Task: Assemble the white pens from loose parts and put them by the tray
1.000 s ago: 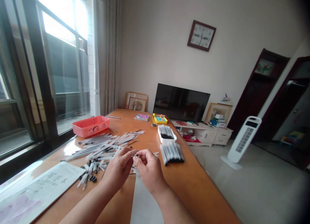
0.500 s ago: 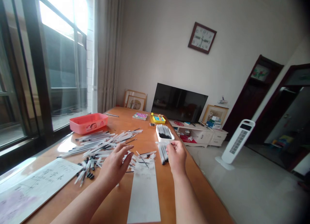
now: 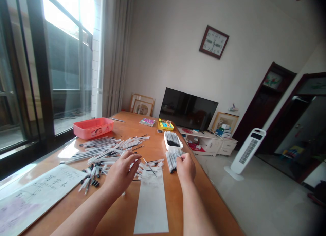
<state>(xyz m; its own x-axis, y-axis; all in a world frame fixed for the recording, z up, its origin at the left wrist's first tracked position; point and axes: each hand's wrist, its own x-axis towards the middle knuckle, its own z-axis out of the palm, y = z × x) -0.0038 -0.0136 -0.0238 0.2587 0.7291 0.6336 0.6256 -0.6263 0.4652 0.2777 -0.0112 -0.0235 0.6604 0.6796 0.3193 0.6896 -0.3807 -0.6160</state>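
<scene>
Left hand (image 3: 122, 171) fingers loose, nothing held, near scattered pen parts (image 3: 94, 172); right hand (image 3: 186, 167) fingers curled at pen row (image 3: 172, 162); can't tell grip

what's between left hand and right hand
In the head view, loose pen parts, the far end of a white sheet and a row of pens lie between the left hand and the right hand.

l hand (image 3: 121, 171), r hand (image 3: 186, 167) bare, fingers (image 3: 130, 157) incl.; both forearms (image 3: 88, 208) bare, tapering twd wrists (image 3: 111, 192)
</scene>
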